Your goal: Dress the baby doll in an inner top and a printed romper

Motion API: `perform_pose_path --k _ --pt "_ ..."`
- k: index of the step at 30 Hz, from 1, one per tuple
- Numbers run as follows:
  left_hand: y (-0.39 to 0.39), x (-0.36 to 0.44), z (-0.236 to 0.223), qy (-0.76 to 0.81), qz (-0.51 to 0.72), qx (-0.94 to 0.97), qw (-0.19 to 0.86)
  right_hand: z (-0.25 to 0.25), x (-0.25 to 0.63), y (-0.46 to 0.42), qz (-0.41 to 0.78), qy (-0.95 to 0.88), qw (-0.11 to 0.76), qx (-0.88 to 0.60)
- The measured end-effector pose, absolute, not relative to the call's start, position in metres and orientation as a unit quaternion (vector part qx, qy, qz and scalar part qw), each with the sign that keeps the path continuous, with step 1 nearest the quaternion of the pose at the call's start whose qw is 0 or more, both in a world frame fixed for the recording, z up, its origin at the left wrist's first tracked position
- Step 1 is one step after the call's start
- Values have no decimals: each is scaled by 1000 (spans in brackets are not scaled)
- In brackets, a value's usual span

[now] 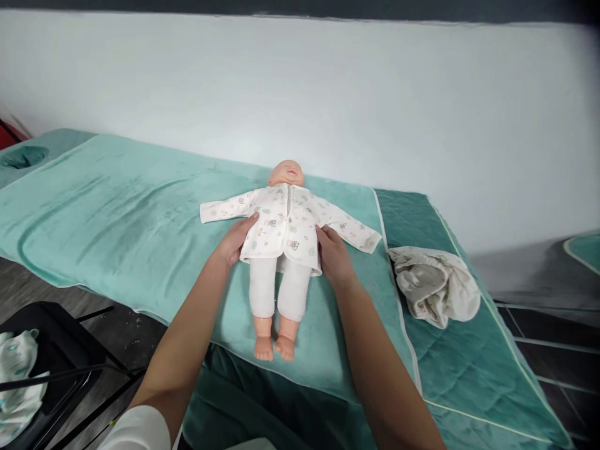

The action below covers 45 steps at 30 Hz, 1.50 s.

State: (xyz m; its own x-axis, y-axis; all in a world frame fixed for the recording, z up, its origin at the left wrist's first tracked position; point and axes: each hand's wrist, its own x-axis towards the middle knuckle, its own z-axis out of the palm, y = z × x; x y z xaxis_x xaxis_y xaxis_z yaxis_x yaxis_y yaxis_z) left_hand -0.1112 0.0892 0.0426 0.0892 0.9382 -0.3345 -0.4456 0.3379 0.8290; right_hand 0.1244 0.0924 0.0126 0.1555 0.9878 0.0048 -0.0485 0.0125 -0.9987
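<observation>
A baby doll (285, 174) lies on its back on the green bed cover, its head toward the wall and its bare feet toward me. It wears a white printed jacket (281, 234), closed down the front, and white trousers (293, 290). Both sleeves stretch out sideways; no doll hands show at the cuffs. My left hand (238, 240) is closed on the jacket's lower left side, thumb on top. On the opposite side, my right hand (334, 253) grips the jacket's edge near the waist, its fingers partly hidden by the cloth.
A crumpled cream cloth (435, 284) lies on the darker quilted part of the bed (469, 375) at the right. The light green cover (122, 206) stretches left to a face hole. A black chair (60, 350) with white diapers stands lower left. Behind the bed rises a white wall (300, 87).
</observation>
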Motion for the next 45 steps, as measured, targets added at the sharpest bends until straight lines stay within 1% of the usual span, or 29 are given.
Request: perform_pose_path --k 2,5,12,16,19,21,24,26,29,37,42,45 --pt "98 -108 40 426 513 272 693 14 118 95 505 -389 599 -485" --pt "113 -104 37 394 530 275 699 19 116 103 522 -349 628 -460" --pt "146 -92 38 366 527 297 707 23 125 126 546 -320 639 -437" --pt "151 -93 35 351 525 257 731 18 130 131 603 -287 637 -386" --pt "153 -99 33 334 561 191 733 18 139 134 663 -235 612 -362" --pt "155 -105 33 332 607 150 706 19 147 136 686 -181 616 -342" --pt "160 -116 34 339 669 96 655 21 160 139 676 -113 658 -313" --pt "163 -123 35 349 694 63 626 22 169 142 665 -79 675 -311" --pt "169 -133 38 364 719 28 591 20 187 150 660 -60 673 -329" --pt "186 -150 33 369 763 74 525 4 231 180 591 -124 709 -364" --pt "194 -163 27 414 784 113 448 1 251 187 566 -171 713 -376" --pt "193 -169 26 426 791 138 418 -4 271 188 542 -193 718 -392"
